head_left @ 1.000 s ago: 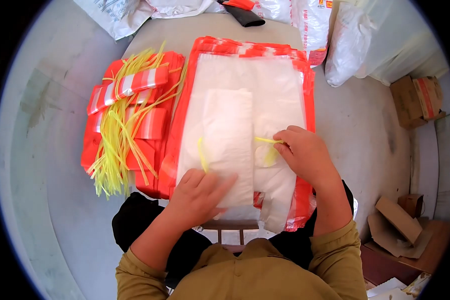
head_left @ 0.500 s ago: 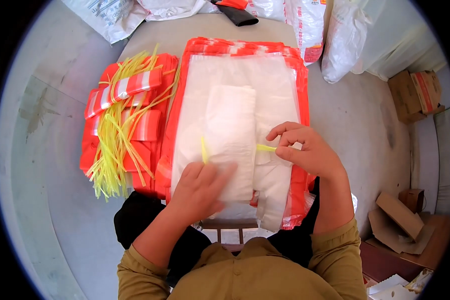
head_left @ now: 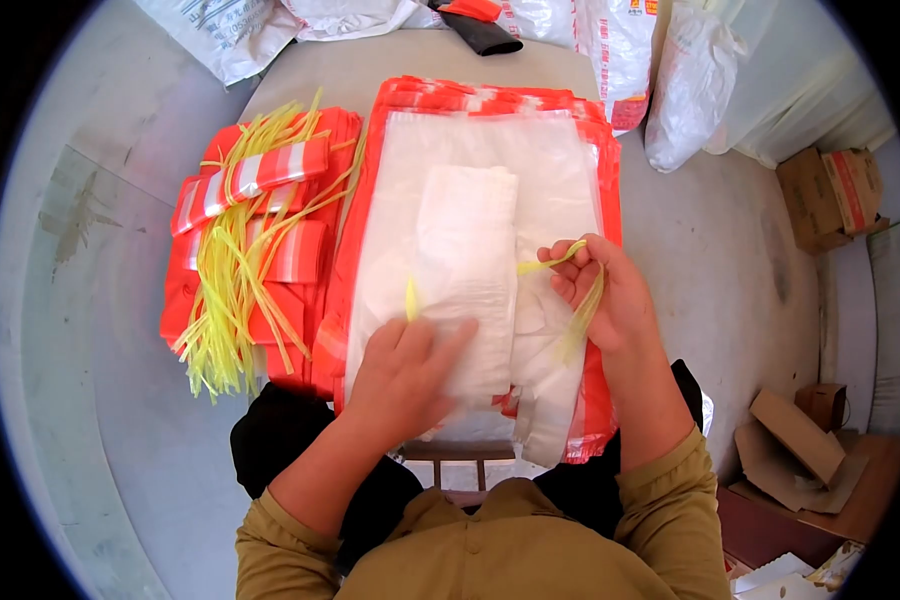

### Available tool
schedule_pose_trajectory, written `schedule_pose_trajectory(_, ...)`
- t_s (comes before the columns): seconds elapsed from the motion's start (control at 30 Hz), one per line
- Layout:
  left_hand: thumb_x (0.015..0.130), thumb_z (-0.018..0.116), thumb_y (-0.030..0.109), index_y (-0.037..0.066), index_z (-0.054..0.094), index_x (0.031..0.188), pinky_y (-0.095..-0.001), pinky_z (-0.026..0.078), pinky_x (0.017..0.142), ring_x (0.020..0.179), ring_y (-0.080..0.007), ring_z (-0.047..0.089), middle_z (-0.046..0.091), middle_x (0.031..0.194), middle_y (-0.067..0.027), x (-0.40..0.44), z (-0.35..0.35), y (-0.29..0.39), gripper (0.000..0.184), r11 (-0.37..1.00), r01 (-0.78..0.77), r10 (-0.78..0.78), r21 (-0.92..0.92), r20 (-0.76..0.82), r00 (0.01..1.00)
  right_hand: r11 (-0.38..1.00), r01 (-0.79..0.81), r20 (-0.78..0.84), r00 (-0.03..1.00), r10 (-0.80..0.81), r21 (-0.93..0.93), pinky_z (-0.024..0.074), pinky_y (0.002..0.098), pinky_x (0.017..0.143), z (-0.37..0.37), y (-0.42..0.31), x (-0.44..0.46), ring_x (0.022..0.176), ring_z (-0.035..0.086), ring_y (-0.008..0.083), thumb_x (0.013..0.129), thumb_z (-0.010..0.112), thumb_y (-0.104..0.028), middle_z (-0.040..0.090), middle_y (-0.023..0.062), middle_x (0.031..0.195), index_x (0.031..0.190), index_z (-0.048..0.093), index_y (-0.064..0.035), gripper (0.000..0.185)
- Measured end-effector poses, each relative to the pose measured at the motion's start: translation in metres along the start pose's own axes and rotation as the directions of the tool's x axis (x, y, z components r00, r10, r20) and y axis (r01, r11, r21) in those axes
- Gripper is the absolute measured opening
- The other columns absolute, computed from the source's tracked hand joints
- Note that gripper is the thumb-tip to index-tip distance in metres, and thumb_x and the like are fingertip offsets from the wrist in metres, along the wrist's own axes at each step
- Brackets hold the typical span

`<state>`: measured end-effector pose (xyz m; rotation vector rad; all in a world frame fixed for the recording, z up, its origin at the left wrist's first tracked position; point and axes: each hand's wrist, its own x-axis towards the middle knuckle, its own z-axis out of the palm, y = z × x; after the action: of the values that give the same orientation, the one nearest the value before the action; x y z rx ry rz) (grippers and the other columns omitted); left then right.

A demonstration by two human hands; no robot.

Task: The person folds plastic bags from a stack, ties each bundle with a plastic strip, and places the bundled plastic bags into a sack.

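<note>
A folded white plastic bundle (head_left: 467, 235) lies on flat clear-white bags over a stack of red bags (head_left: 610, 185). Under the bundle runs a yellow strip (head_left: 552, 262), showing at both sides. My right hand (head_left: 605, 290) is closed on its right end, the loose tail hanging beside the palm. My left hand (head_left: 405, 375) rests on the bundle's lower left part, fingers apart and slightly blurred, near the strip's short left end. Left of the stack, yellow strips (head_left: 228, 290) lie across folded red-and-white bags (head_left: 295, 250).
White printed sacks (head_left: 620, 60) and a black-and-red item (head_left: 480, 30) are at the table's (head_left: 370, 65) far edge. Cardboard boxes (head_left: 815, 200) stand at the right, with an opened carton (head_left: 795, 450) lower down. A stool (head_left: 460, 452) shows below the table edge.
My right hand has taken hold of the yellow strip's right end and lifted and curled it. My left hand stays on the bundle, with its fingers still spread.
</note>
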<state>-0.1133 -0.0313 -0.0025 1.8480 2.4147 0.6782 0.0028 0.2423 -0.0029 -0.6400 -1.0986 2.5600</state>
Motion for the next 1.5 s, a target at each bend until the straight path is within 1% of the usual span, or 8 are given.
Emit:
schedule_pose_trajectory(0.23, 0.062, 0.086, 0.019, 0.012, 0.064, 0.143, -0.0420, 0.047, 0.083, 0.092, -0.0299, 0.053, 0.052, 0.099, -0.0089, 0.004, 0.005, 0.003, 0.085, 0.999, 0.046, -0.046, -0.014, -0.024, 0.999, 0.957, 0.080, 0.036, 0.997, -0.073, -0.278, 0.0516, 0.0400, 0.102, 0.016, 0.005, -0.013, 0.113, 0.068, 0.0280, 0.115, 0.034, -0.046, 0.072, 0.0124, 0.105, 0.104, 0.071, -0.0005, 0.059)
schedule_pose_trajectory(0.33, 0.062, 0.086, 0.019, 0.012, 0.063, 0.144, -0.0422, 0.047, 0.084, 0.093, -0.0301, 0.053, 0.052, 0.100, -0.0092, 0.005, 0.005, 0.005, 0.086, 0.998, 0.068, -0.068, -0.005, 0.001, 0.998, 0.989, 0.147, 0.147, 0.978, -0.150, 0.034, 0.0488, 0.0402, 0.106, 0.016, 0.001, -0.011, 0.117, 0.066, 0.0267, 0.115, 0.034, -0.041, 0.072, 0.0137, 0.113, 0.110, 0.071, -0.0005, 0.056)
schedule_pose_trajectory(0.47, 0.067, 0.088, 0.023, 0.013, 0.061, 0.146, -0.0430, 0.048, 0.087, 0.098, -0.0314, 0.055, 0.055, 0.104, -0.0105, 0.008, -0.003, 0.007, 0.084, 0.997, 0.064, -0.063, -0.042, 0.023, 0.998, 0.947, 0.242, 0.073, 0.970, -0.232, -0.212, 0.0468, 0.0381, 0.109, 0.019, 0.005, -0.008, 0.121, 0.064, 0.0241, 0.112, 0.042, -0.027, 0.071, 0.0125, 0.119, 0.117, 0.071, 0.0007, 0.041)
schedule_pose_trajectory(0.63, 0.083, 0.083, 0.042, 0.006, 0.058, 0.146, -0.0422, 0.049, 0.094, 0.106, -0.0326, 0.058, 0.058, 0.117, -0.0151, 0.002, -0.018, -0.003, 0.077, 0.979, 0.034, -0.054, -0.201, -0.099, 0.994, 0.606, 0.470, 0.345, 0.883, -0.319, -0.641, 0.0444, 0.0354, 0.110, 0.034, 0.011, -0.012, 0.124, 0.061, 0.0221, 0.102, 0.059, -0.005, 0.067, 0.0099, 0.128, 0.129, 0.070, 0.0006, 0.029)
schedule_pose_trajectory(0.9, 0.103, 0.053, 0.063, -0.006, 0.056, 0.142, -0.0379, 0.047, 0.095, 0.108, -0.0244, 0.061, 0.061, 0.127, -0.0175, 0.000, -0.014, -0.025, 0.080, 0.587, -0.057, -0.203, -0.808, -0.215, 0.955, 0.125, 0.692, 0.610, 0.695, -0.380, -0.711, 0.0484, 0.0406, 0.098, 0.049, 0.030, -0.002, 0.113, 0.064, 0.0297, 0.086, 0.073, 0.001, 0.070, 0.0116, 0.122, 0.122, 0.073, -0.0054, 0.036)
schedule_pose_trajectory(1.1, 0.096, 0.067, 0.056, -0.001, 0.058, 0.142, -0.0450, 0.051, 0.096, 0.111, -0.0338, 0.063, 0.061, 0.131, -0.0203, 0.023, -0.016, -0.014, 0.073, 0.911, -0.215, 0.124, -0.353, -0.262, 0.957, -0.083, 0.732, 0.692, 0.592, -0.414, -0.676, 0.0441, 0.0414, 0.088, 0.053, 0.037, 0.005, 0.104, 0.067, 0.0244, 0.077, 0.079, 0.000, 0.074, 0.0038, 0.114, 0.113, 0.075, -0.0105, 0.037)
schedule_pose_trajectory(1.2, 0.070, 0.091, 0.021, 0.005, 0.057, 0.144, -0.0496, 0.051, 0.098, 0.115, -0.0412, 0.061, 0.061, 0.134, -0.0204, 0.030, -0.013, -0.003, 0.083, 0.913, -0.219, 0.152, -0.346, -0.209, 0.966, -0.095, 0.744, 0.701, 0.568, -0.432, -0.661, 0.0420, 0.0393, 0.088, 0.052, 0.042, 0.011, 0.101, 0.068, 0.0208, 0.076, 0.081, -0.003, 0.075, 0.0006, 0.109, 0.107, 0.077, -0.0122, 0.033)
schedule_pose_trajectory(1.5, 0.065, 0.090, 0.015, 0.004, 0.059, 0.135, -0.0465, 0.053, 0.093, 0.112, -0.0397, 0.062, 0.063, 0.126, -0.0179, 0.043, -0.011, 0.006, 0.077, 0.906, -0.306, 0.246, -0.292, -0.223, 0.943, -0.012, 0.736, 0.677, 0.616, -0.403, -0.677, 0.0355, 0.0397, 0.103, 0.047, 0.048, 0.018, 0.099, 0.064, 0.0165, 0.076, 0.077, -0.002, 0.074, -0.0017, 0.103, 0.104, 0.081, -0.0140, 0.031)
